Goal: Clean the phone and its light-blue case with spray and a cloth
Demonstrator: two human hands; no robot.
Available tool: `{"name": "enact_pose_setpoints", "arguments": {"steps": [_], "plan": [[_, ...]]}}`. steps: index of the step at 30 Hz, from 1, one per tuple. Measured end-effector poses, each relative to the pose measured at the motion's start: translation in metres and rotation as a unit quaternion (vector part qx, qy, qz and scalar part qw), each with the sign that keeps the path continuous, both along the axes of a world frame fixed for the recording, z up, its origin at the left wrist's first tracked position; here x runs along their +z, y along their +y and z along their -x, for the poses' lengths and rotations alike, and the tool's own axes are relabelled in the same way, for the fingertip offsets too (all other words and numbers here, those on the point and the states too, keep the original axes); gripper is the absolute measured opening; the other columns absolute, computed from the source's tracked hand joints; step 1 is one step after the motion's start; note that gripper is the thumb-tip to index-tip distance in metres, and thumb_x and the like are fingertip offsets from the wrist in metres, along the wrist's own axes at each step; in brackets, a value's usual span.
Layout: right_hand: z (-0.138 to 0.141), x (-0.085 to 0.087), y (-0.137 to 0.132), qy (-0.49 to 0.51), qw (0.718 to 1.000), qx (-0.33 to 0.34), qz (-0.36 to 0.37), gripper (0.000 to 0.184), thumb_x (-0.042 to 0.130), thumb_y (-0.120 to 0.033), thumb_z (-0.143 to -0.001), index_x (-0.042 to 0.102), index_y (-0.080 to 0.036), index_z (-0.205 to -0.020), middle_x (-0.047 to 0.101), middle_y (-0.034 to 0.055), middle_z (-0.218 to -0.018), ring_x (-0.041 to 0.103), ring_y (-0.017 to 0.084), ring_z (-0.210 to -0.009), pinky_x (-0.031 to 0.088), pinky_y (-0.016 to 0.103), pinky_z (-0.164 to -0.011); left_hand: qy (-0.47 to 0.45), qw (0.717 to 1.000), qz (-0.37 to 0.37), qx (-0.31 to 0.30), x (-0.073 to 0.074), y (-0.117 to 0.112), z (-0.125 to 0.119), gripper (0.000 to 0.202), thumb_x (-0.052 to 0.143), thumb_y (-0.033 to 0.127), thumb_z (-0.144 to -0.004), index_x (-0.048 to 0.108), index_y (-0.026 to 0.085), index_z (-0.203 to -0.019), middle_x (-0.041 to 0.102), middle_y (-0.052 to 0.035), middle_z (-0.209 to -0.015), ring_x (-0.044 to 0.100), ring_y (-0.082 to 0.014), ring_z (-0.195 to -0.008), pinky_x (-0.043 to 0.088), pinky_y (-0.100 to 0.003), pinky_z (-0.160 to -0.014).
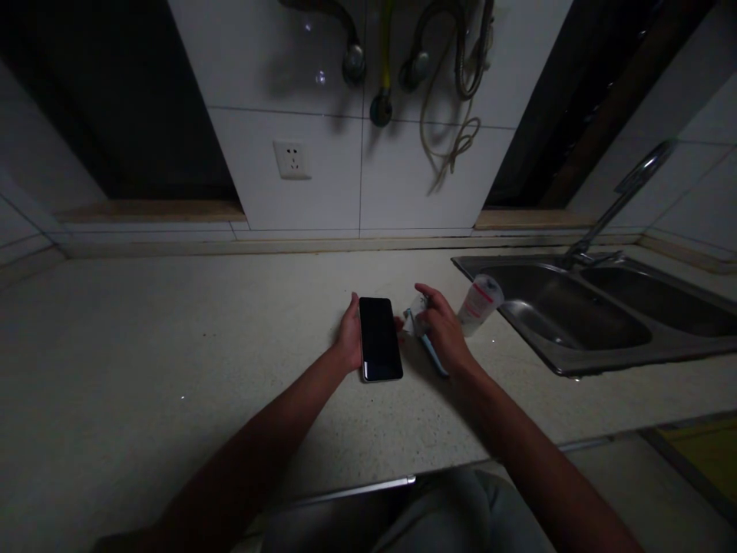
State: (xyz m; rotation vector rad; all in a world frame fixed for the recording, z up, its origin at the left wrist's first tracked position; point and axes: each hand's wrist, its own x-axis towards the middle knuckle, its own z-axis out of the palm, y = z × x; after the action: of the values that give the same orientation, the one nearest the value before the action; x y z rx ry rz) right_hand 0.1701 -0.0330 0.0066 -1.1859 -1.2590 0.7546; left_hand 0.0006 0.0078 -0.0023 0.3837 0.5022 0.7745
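Observation:
My left hand (348,338) is wrapped round a smartphone (380,339) from its left side and underneath. The black screen is dark and faces up, and some fingertips show past the right edge. Just right of the phone, my right hand (442,326) has its index finger stretched out and the other fingers curled at a crumpled whitish piece (415,316), whose material I cannot make out. Under that hand a narrow light-blue object (433,355) lies slanted, partly hidden. A translucent plastic cup (480,304) with red print stands beyond my right hand.
A double steel sink (567,307) with a tall faucet (610,203) is set into the pale countertop (259,322) at the right. A power socket (292,160), pipes and a looped cord (454,150) are on the tiled wall. The counter's front edge runs close to my body.

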Motion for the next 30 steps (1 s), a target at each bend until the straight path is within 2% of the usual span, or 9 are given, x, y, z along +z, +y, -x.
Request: {"name": "enact_pose_setpoints", "arguments": {"steps": [5,10,12,16,19,22,26,28,30], "plan": [[0.008,-0.005,0.024,-0.053,0.997,-0.021,-0.049,0.061,0.060,-0.028,-0.083,0.046,-0.022,-0.142,0.065,0.0015,-0.088,0.062,0.016,-0.075,0.052,0.030,-0.069,-0.028,0.999,0.018,-0.010,-0.002,0.003,0.002,0.081,0.027,0.077,-0.090,0.067,0.009,-0.108,0.073,-0.0194,-0.090,0.072,-0.0325,-0.088,0.055,-0.049,-0.081],[0.008,-0.003,0.046,-0.248,0.954,-0.047,-0.160,0.031,0.053,-0.020,-0.089,0.072,-0.022,-0.113,0.073,0.0094,-0.109,0.069,0.024,-0.097,0.056,0.042,-0.088,-0.044,0.999,0.031,-0.010,-0.002,0.003,0.000,0.083,0.027,0.078,-0.090,0.067,0.008,-0.112,0.073,-0.0209,-0.096,0.071,-0.0337,-0.094,0.055,-0.050,-0.083],[0.013,-0.003,0.049,-0.323,0.929,-0.009,-0.181,0.032,0.050,-0.015,-0.090,0.075,-0.021,-0.108,0.072,0.0103,-0.119,0.068,0.026,-0.108,0.056,0.045,-0.096,-0.042,0.998,0.040,-0.002,0.000,0.003,-0.002,0.080,0.030,0.077,-0.090,0.067,0.010,-0.111,0.073,-0.0202,-0.097,0.071,-0.0335,-0.095,0.055,-0.049,-0.084],[0.030,-0.007,0.036,-0.444,0.863,0.112,-0.212,0.042,0.049,-0.009,-0.090,0.069,-0.021,-0.125,0.063,0.0095,-0.138,0.058,0.025,-0.131,0.050,0.045,-0.109,-0.024,0.997,0.061,0.029,0.002,0.005,-0.004,0.073,0.036,0.075,-0.090,0.069,0.013,-0.109,0.074,-0.0164,-0.096,0.071,-0.0311,-0.096,0.055,-0.044,-0.086],[0.035,-0.007,0.020,-0.470,0.825,0.182,-0.257,0.041,0.051,-0.012,-0.091,0.065,-0.014,-0.130,0.058,0.0144,-0.143,0.048,0.026,-0.140,0.047,0.047,-0.112,-0.010,0.998,0.061,0.026,0.002,0.010,-0.001,0.079,0.032,0.078,-0.089,0.069,0.010,-0.107,0.073,-0.0181,-0.093,0.071,-0.0310,-0.094,0.056,-0.043,-0.083],[0.031,-0.003,0.007,-0.454,0.802,0.268,-0.280,0.035,0.053,-0.014,-0.093,0.068,-0.015,-0.124,0.065,0.0136,-0.134,0.051,0.024,-0.137,0.049,0.044,-0.110,-0.006,0.999,0.035,0.034,0.000,0.016,0.006,0.087,0.026,0.081,-0.088,0.068,0.006,-0.105,0.072,-0.0197,-0.088,0.072,-0.0301,-0.087,0.057,-0.041,-0.078],[0.026,0.004,-0.004,-0.381,0.813,0.351,-0.264,0.026,0.055,-0.016,-0.095,0.073,-0.021,-0.114,0.076,0.0071,-0.115,0.069,0.019,-0.114,0.057,0.034,-0.098,-0.004,0.998,-0.010,0.068,-0.003,0.021,0.011,0.082,0.028,0.079,-0.089,0.068,0.009,-0.105,0.073,-0.0177,-0.088,0.071,-0.0276,-0.079,0.058,-0.043,-0.074],[0.025,0.007,-0.007,-0.326,0.848,0.331,-0.254,0.023,0.057,-0.018,-0.095,0.075,-0.022,-0.109,0.077,0.0070,-0.110,0.074,0.017,-0.101,0.060,0.031,-0.088,-0.009,0.998,-0.023,0.055,-0.005,0.022,0.011,0.081,0.030,0.079,-0.089,0.069,0.009,-0.102,0.073,-0.0181,-0.089,0.071,-0.0273,-0.079,0.058,-0.043,-0.074],[0.026,0.010,-0.009,-0.264,0.895,0.263,-0.244,0.019,0.061,-0.021,-0.093,0.076,-0.023,-0.104,0.078,0.0061,-0.107,0.075,0.018,-0.095,0.061,0.032,-0.085,-0.009,0.999,-0.021,0.028,-0.007,0.023,0.009,0.083,0.030,0.080,-0.088,0.070,0.008,-0.098,0.073,-0.0184,-0.086,0.071,-0.0269,-0.077,0.058,-0.039,-0.072]]}}
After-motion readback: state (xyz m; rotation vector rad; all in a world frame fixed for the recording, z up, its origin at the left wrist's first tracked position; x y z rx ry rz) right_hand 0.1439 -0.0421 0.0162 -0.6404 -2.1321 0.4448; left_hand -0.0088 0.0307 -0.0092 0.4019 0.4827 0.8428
